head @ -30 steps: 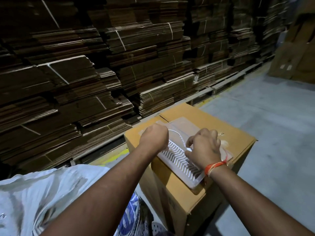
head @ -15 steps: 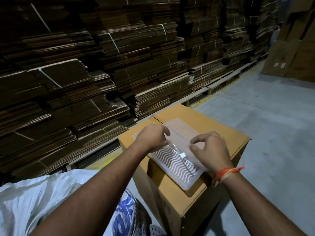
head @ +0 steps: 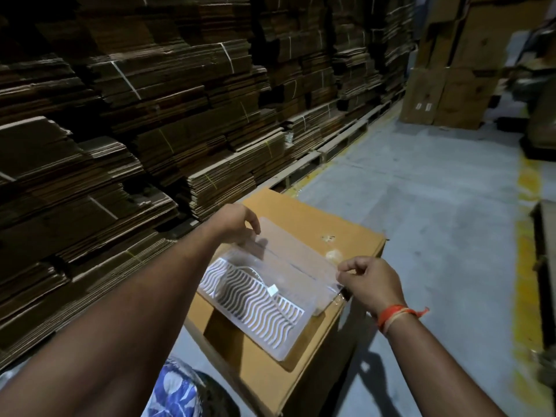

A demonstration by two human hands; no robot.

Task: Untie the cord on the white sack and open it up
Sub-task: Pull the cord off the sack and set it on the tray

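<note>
- On the cardboard box (head: pixel 346 236), a clear plastic pouch (head: pixel 270 284) is pinched by left hand (head: pixel 233 221) and right hand (head: pixel 370 282).
- White sack isn't seen, so untying looks not started.

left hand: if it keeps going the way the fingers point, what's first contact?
The left hand has its fingers curled down at the far-left corner of the clear plastic pouch on the cardboard box. It would likely meet the pouch first; depth is unclear.

Head view, close, downward over box (head: pixel 304 236); edges dim.
</note>
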